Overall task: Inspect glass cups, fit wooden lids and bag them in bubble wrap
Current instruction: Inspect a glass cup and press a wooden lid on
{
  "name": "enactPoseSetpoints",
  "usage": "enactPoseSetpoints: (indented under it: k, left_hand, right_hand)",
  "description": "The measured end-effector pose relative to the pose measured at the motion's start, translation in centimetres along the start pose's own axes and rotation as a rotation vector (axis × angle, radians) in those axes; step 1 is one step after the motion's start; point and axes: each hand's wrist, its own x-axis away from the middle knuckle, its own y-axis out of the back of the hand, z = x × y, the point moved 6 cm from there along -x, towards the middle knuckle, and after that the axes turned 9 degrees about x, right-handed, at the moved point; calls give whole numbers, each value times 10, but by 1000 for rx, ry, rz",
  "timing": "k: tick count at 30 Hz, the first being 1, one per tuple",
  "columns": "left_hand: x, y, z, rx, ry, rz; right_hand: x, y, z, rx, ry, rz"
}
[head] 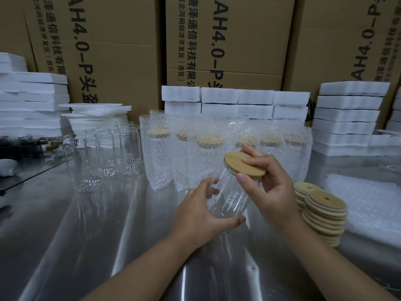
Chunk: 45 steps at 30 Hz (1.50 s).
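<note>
Above the shiny steel table (91,235), a clear glass cup (230,196) is held tilted, its long axis leaning up and to the right, mouth away from the person. The left hand (201,216) wraps its base; the right hand (269,187) presses a round pale wooden lid (243,164) onto the mouth, fingers hiding the lid's far edge. Behind stand six bubble-wrapped lidded cups (225,153), blurred through the wrap. About five bare glass cups (104,155) overlap at left. Two stacks of wooden lids (323,213) sit at right.
</note>
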Motion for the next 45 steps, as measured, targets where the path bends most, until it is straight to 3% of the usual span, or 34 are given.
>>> enactPoseSetpoints:
  k: [17,21,28,34,37,45]
  left_hand:
    - [-1,-1,5,47,4,15]
    - [-1,-1,6,85,48,-1]
    - [-5,-2,-3,738,112,23]
    - [-9,-5,1,1133,329,46]
    - [-11,-3,5,1181,391,41]
    - [-9,-4,5,1135,430,57]
  right_hand:
    - [0,-4,-4,79,39,11]
    - [3,-9,-6,156,53,100]
    - [15,-35,-20,-13,-167,333]
    - [21,-36,-13,154,-59,402]
    - [22,-38,-8,217,-1,388]
    - [18,-33,-14,125,-62,285]
